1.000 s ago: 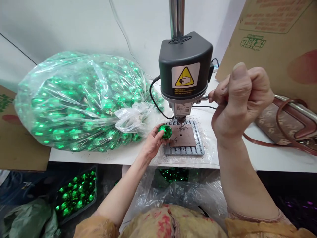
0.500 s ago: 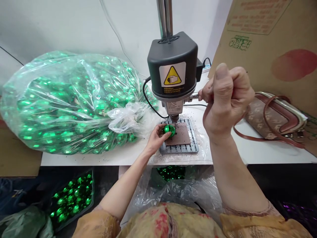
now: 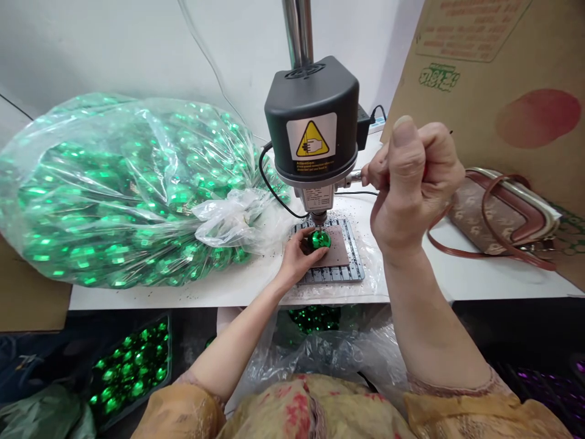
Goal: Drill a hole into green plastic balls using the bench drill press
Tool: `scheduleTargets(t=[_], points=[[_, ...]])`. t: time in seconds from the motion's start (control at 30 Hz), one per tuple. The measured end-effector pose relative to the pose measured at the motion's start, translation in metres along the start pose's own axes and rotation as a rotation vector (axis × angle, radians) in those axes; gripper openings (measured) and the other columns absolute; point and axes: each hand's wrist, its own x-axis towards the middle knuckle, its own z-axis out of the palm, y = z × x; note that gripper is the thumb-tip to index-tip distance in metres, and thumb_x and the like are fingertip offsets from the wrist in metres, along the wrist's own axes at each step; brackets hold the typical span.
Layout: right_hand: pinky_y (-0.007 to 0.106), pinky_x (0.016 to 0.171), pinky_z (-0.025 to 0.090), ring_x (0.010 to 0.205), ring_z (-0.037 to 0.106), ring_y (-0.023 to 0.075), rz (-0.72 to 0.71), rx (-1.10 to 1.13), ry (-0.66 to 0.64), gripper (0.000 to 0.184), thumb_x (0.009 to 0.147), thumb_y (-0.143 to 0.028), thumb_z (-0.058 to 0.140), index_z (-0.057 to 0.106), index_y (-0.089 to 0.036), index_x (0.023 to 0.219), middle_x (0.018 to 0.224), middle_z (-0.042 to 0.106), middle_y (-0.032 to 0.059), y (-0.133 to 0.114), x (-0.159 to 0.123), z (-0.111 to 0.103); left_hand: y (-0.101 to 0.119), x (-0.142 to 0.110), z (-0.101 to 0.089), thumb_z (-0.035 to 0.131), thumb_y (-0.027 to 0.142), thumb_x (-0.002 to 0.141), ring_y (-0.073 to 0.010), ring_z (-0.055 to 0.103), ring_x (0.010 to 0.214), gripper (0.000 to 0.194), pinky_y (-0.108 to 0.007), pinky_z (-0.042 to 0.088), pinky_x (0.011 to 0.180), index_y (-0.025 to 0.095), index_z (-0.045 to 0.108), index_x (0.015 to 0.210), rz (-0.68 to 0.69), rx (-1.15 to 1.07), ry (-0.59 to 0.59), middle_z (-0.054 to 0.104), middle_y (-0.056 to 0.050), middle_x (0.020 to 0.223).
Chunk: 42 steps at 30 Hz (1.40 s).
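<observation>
Between the thumb and fingers of my left hand point(image 3: 299, 255) is a shiny green faceted ball point(image 3: 319, 240). It sits under the chuck of a small black drill press point(image 3: 313, 122), over a brownish square board point(image 3: 339, 247) on the slotted metal base point(image 3: 356, 268). The bit comes down to the top of the ball; whether it has entered cannot be made out. My right hand point(image 3: 414, 177) is closed around the press's feed handle point(image 3: 354, 177), thumb up. Most of the grip is hidden by my fingers.
A big clear bag point(image 3: 123, 195) of green balls fills the table's left side. On the right lie a handbag point(image 3: 498, 213) and a large cardboard box point(image 3: 493, 73). Below the table edge stands a tray point(image 3: 169, 341) of green balls. Dark crumbs surround the base.
My left hand has moved the green ball slightly right, under the drill bit. My right hand keeps its grip on the handle. The whole view has shifted a little.
</observation>
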Motion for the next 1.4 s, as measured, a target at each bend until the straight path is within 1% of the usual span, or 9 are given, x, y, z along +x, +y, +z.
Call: scheduleTargets(t=[0.13,0.2,0.37,0.53,0.73,0.87,1.13,1.3,1.4], points=[[0.026,0.045,0.030,0.043,0.032,0.0040,0.000,0.021,-0.004,0.038,0.090,-0.041,0.056,0.035,-0.022,0.066,0.052,0.033,-0.0073,-0.001,0.001,0.000,-0.002,-0.001,0.006,0.085,0.034,0.073,-0.0257,0.062,0.104,0.047,-0.039,0.050,0.091,0.020,0.067,0.114,0.084,0.116,0.077,0.069,-0.009,0.107],[0.025,0.045,0.031,0.044,0.032,0.0036,0.006,-0.007,-0.023,0.039,0.092,-0.042,0.054,0.033,-0.022,0.066,0.053,0.031,-0.0071,-0.003,0.001,0.000,-0.003,-0.001,0.007,0.084,0.034,0.073,-0.0269,0.062,0.109,0.046,-0.040,0.049,0.095,0.021,0.068,0.114,0.104,0.136,0.087,0.068,-0.009,0.109],[0.024,0.047,0.032,0.046,0.034,0.0030,0.036,-0.054,0.015,0.043,0.091,-0.047,0.054,0.032,-0.021,0.064,0.053,0.030,-0.0066,-0.004,-0.005,0.000,-0.006,-0.001,0.007,0.083,0.034,0.076,-0.0267,0.063,0.107,0.047,-0.039,0.050,0.093,0.021,0.066,0.117,0.119,0.139,0.057,0.068,-0.009,0.111],[0.025,0.045,0.027,0.042,0.031,0.0032,-0.041,0.086,0.091,0.048,0.088,-0.041,0.061,0.028,-0.019,0.059,0.048,0.029,-0.0068,0.001,-0.013,-0.001,-0.006,-0.002,0.007,0.082,0.033,0.077,-0.0268,0.062,0.109,0.045,-0.040,0.049,0.095,0.020,0.066,0.117,0.137,0.151,0.058,0.068,-0.009,0.113],[0.025,0.045,0.028,0.043,0.028,0.0034,-0.103,0.089,0.069,0.049,0.089,-0.032,0.059,0.024,-0.018,0.058,0.050,0.024,-0.0060,0.004,-0.019,-0.003,-0.006,-0.002,0.008,0.082,0.031,0.077,-0.0261,0.061,0.111,0.046,-0.039,0.048,0.096,0.021,0.066,0.118,0.134,0.133,0.046,0.068,-0.008,0.114],[0.023,0.046,0.029,0.042,0.026,0.0029,-0.163,0.078,0.075,0.050,0.090,-0.032,0.056,0.021,-0.016,0.058,0.047,0.020,-0.0057,0.009,-0.022,-0.005,-0.007,-0.002,0.008,0.082,0.031,0.077,-0.0262,0.061,0.110,0.045,-0.039,0.048,0.096,0.021,0.066,0.118,0.143,0.134,0.047,0.068,-0.009,0.114],[0.020,0.045,0.031,0.040,0.028,0.0010,-0.188,0.038,0.085,0.049,0.087,-0.023,0.055,0.017,-0.016,0.057,0.046,0.022,-0.0070,0.016,-0.030,-0.011,-0.008,-0.003,0.008,0.082,0.033,0.078,-0.0256,0.061,0.112,0.045,-0.038,0.049,0.096,0.021,0.066,0.118,0.145,0.131,0.051,0.068,-0.008,0.115],[0.019,0.044,0.030,0.041,0.025,-0.0001,-0.303,0.136,0.041,0.046,0.086,-0.012,0.053,0.017,-0.016,0.058,0.047,0.020,-0.0071,0.022,-0.030,-0.012,-0.009,-0.002,0.009,0.081,0.035,0.079,-0.0259,0.061,0.112,0.045,-0.039,0.049,0.096,0.021,0.066,0.119,0.150,0.128,0.053,0.068,-0.008,0.115],[0.019,0.045,0.032,0.041,0.024,-0.0003,-0.340,0.173,0.031,0.043,0.086,-0.010,0.051,0.019,-0.015,0.058,0.047,0.017,-0.0071,0.025,-0.031,-0.012,-0.010,-0.002,0.009,0.081,0.035,0.079,-0.0257,0.061,0.112,0.046,-0.039,0.049,0.096,0.022,0.065,0.119,0.152,0.122,0.051,0.068,-0.008,0.115]])
